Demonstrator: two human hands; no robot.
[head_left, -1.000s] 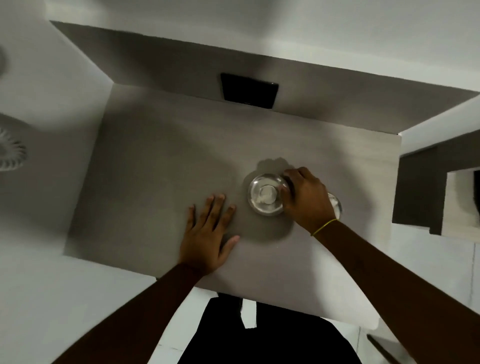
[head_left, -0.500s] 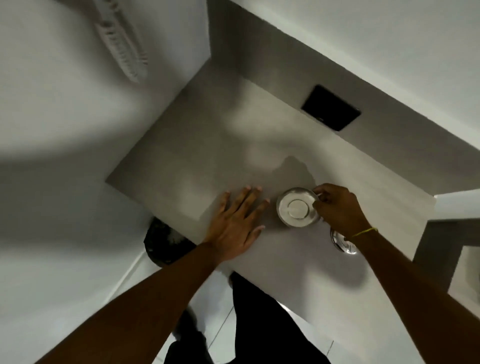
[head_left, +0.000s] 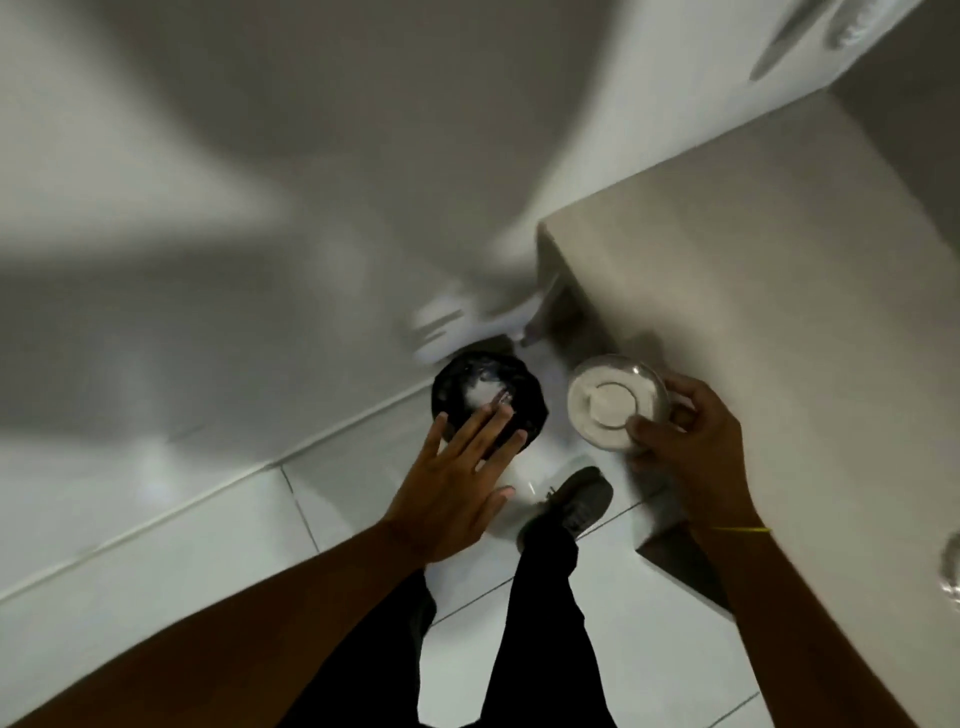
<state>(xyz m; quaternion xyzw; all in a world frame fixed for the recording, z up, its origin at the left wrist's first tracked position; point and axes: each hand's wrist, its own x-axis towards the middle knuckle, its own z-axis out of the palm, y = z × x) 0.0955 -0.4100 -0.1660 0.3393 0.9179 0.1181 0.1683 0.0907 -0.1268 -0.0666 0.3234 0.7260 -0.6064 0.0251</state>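
Steel bowl (head_left: 617, 408), seemingly white inside, gripped at its rim by the curled fingers of the right hand (head_left: 685, 452). It is held at the edge of the table (head_left: 779, 291), just beside the black-lined bin (head_left: 485, 397) on the floor. Left hand (head_left: 457, 480) flat and released, fingers spread, holding nothing, partly over the bin's mouth. Emptying appears to be the step: keep the bowl level until over the bin, then tip. The left hand should first clear the opening. Nearby: a shoe (head_left: 576, 501) close to the bin, a second bowl (head_left: 953, 571) at the table's right, and a blurred white object (head_left: 441, 327) by the wall.
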